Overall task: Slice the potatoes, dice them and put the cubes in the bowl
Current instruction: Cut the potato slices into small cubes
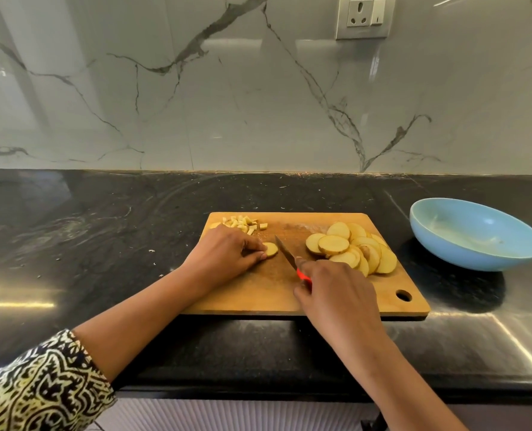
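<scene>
I see my left hand (227,247) pinching a potato slice (271,249) — my right hand (336,290) grips the knife (284,253), blade beside it.

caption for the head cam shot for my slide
Left hand steadies a potato slice on the cutting board as the right hand holds the knife beside it.

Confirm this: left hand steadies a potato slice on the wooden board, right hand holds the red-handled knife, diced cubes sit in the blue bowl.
Not quite. The head view shows the diced cubes piled at the far left corner of the wooden board, not in the blue bowl. The rest holds: left hand on the potato slice, right hand on the red-handled knife.
</scene>
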A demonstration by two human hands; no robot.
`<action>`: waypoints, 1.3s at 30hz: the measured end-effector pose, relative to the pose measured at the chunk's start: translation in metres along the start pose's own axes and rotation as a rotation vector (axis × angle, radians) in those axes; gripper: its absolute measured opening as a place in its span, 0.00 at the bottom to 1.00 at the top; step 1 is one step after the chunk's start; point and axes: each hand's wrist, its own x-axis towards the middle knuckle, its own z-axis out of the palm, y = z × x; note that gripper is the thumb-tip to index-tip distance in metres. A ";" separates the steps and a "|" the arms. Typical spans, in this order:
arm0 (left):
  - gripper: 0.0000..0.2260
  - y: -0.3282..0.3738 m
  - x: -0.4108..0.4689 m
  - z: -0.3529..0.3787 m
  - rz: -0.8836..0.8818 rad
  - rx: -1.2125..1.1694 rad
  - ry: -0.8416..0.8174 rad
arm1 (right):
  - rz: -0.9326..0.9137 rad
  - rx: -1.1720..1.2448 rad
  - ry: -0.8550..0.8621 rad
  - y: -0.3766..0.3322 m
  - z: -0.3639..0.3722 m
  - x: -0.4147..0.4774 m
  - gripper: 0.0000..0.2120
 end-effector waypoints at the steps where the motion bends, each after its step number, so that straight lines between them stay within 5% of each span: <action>1: 0.14 0.001 0.000 0.000 0.003 0.006 0.003 | -0.011 -0.003 0.004 -0.001 0.000 -0.001 0.21; 16: 0.12 0.003 0.000 0.003 0.032 0.064 0.035 | -0.001 0.021 -0.013 -0.011 -0.009 -0.005 0.19; 23: 0.11 0.005 0.001 0.003 0.020 0.094 0.023 | -0.122 -0.189 -0.095 -0.037 0.008 0.009 0.12; 34: 0.18 0.000 0.000 -0.008 -0.075 0.022 0.032 | -0.033 0.023 -0.034 -0.001 -0.021 -0.004 0.21; 39: 0.13 -0.002 0.002 -0.005 -0.082 0.028 0.023 | -0.059 0.058 -0.043 -0.013 -0.012 0.003 0.20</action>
